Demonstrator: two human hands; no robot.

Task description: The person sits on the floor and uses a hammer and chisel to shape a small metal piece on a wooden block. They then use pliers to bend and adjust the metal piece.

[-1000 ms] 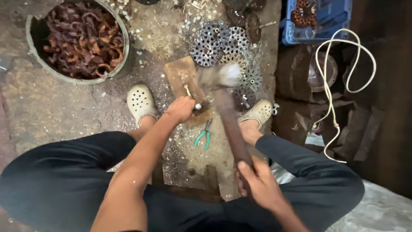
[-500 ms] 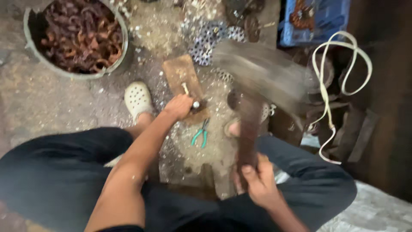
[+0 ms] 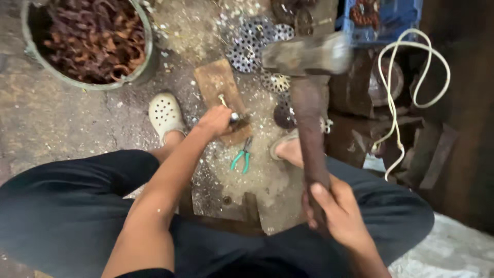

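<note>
Bare, stained concrete floor (image 3: 62, 123), strewn with pale metal chips. Round metal tub (image 3: 87, 44) of rusty brown scrap stands top left. Flat rusty block (image 3: 218, 85) lies at centre; green-handled pliers (image 3: 241, 159) just below it. Perforated metal discs (image 3: 257, 44) piled beyond the block. Blue crate (image 3: 396, 18) top right, white cord (image 3: 411, 77) looped beside it. Dark flat plate (image 3: 231, 201) near the knees.

- No labels, signs or screens are showing anywhere in this view.
- No wrapped or printed packages are showing either.
- The nearest things to packaging are two open containers: a blue crate (image 3: 383, 18) sitting at the top right edge, partly cut off, and a round grey-green tub (image 3: 138, 72) sitting at the top left, holding dark reddish-brown scrap.
</note>
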